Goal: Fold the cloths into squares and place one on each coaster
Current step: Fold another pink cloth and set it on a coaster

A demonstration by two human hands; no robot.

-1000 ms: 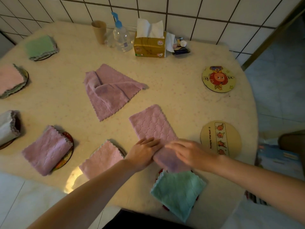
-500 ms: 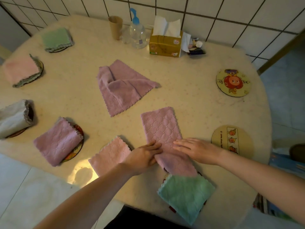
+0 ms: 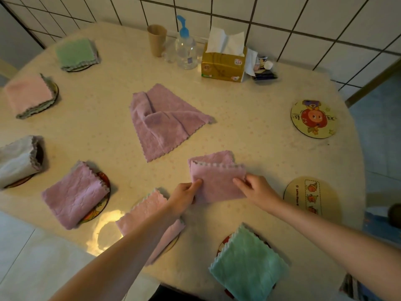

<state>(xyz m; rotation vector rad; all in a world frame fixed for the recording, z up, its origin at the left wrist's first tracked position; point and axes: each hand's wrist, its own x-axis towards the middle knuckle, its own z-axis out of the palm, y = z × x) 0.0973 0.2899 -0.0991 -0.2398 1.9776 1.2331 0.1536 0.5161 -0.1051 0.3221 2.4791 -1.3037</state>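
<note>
the left hand (image 3: 186, 192) and right hand (image 3: 253, 187) each pinch a side of a pink cloth (image 3: 217, 181), its near half brought over the far half so it lies close to square on the surface (image 3: 249, 127), scalloped edges not quite meeting. this looks like the last fold of this cloth. next it wants the edges evened, then lifting to a bare coaster: the fruit-strip coaster (image 3: 312, 198) sits just to the right, the cartoon coaster (image 3: 313, 119) farther off. another purple cloth (image 3: 165, 122) lies rumpled and unfolded mid-surface, so one more fold is due. the other coasters in view already carry folded cloths, among them a teal cloth (image 3: 249, 263) at the near edge
</note>
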